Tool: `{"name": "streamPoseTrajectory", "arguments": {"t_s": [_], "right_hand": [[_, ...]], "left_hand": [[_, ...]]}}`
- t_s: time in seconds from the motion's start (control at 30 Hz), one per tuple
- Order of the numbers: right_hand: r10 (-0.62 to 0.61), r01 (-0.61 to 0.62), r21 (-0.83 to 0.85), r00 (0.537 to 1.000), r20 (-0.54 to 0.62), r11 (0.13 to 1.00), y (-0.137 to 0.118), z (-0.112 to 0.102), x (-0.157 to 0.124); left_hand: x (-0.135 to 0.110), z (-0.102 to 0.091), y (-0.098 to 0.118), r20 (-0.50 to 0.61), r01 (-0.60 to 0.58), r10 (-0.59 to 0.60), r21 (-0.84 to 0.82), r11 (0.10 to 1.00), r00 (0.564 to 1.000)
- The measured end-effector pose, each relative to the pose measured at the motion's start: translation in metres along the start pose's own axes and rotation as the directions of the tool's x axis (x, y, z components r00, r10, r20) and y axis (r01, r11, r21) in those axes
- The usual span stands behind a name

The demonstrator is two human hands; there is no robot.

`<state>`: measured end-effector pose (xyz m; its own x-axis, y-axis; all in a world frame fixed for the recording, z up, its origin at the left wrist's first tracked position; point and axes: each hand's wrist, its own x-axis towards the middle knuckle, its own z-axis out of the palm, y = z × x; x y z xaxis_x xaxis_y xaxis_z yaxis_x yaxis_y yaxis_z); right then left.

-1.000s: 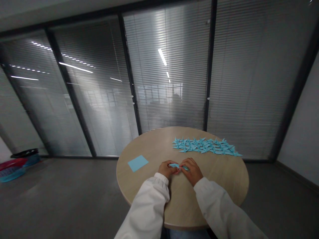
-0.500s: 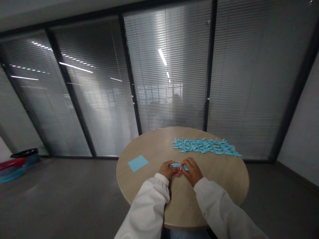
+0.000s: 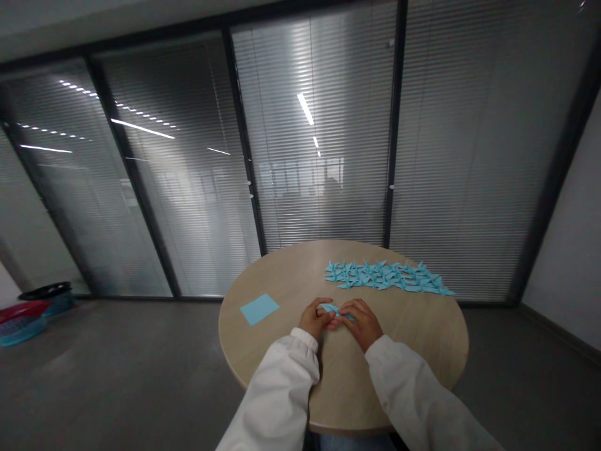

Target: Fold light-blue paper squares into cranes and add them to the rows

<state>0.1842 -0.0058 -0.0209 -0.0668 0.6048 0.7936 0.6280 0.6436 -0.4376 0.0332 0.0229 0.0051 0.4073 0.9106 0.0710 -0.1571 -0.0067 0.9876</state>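
While a round wooden tabletop carried rows of blue origami cranes along its far edge and a blue paper square near its left edge, the left hand and right hand held a folded blue paper near the tabletop's centre, closed fingers pinching it from both sides.

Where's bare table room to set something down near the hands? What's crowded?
Bare wood shows on the round wooden table between the blue paper square and the folded paper cranes, and also right of the right hand, below the cranes. It's crowded along the cranes and around the folded blue paper at the left hand.
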Motion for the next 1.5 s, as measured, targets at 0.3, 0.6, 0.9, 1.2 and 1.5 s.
{"name": "streamPoseTrajectory", "arguments": {"t_s": [0.3,0.6,0.9,1.2,1.5], "right_hand": [[0.43,-0.46,0.428,0.886,0.172,0.778,0.007,-0.002,0.004],[0.569,-0.655,0.535,0.746,0.346,0.534,0.014,-0.004,0.002],[0.567,-0.655,0.612,0.734,0.375,0.444,0.016,0.001,0.0],[0.501,-0.558,0.495,0.826,0.258,0.666,0.02,0.002,0.0],[0.286,-0.283,0.167,0.958,0.008,0.944,0.011,0.003,0.0]], "left_hand": [[0.003,0.0,-0.003,0.051,-0.194,0.188,0.159,0.968,0.981],[0.0,0.001,0.001,0.102,-0.254,0.236,0.236,0.938,0.966],[-0.002,0.004,0.002,0.103,-0.265,0.246,0.262,0.928,0.964],[0.001,0.003,-0.004,0.064,-0.248,0.241,0.336,0.909,0.968],[0.004,-0.004,-0.003,-0.117,-0.284,0.384,0.485,0.827,0.916]]}}
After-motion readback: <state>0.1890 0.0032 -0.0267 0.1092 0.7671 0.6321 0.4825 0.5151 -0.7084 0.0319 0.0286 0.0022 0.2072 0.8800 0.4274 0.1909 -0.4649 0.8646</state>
